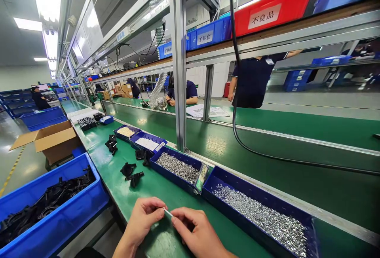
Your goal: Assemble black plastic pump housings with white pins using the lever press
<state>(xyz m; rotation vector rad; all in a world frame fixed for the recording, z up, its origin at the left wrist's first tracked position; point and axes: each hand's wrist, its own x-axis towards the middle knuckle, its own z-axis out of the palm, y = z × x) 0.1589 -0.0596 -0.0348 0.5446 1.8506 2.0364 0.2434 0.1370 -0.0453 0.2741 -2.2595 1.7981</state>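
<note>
- The small pin [168, 212] is sitting low in the middle of the view, just above the near edge of the green surface [160, 192], held between the two hands.
- The left hand [145, 219] is pinching one end with thumb and forefinger. The right hand [194, 232] is gripping the other end at its fingertips, with the rest of the fingers curled in.
- Judging progress: the pin is picked out and in the fingers, but it is not touching any other piece. That looks like an early stage, with any fitting yet to be done.
- The black parts [132, 174] are lying loose on the surface ahead of the left hand, well apart from the pin, and nobody is touching them.
- The screw tray [172, 177] is sitting just beyond the hands. The near tray [215, 181], full of small shiny metal pieces, is running off to the right, close beside the right hand.
- The blue bin [59, 226] of black parts is standing below the surface's left edge.
- Room to move: bare green is lying open between the hands and the black parts. To the right the tray walls are crowding in, and the steel post [179, 72] and the black cable [267, 156] are closing off the back.
</note>
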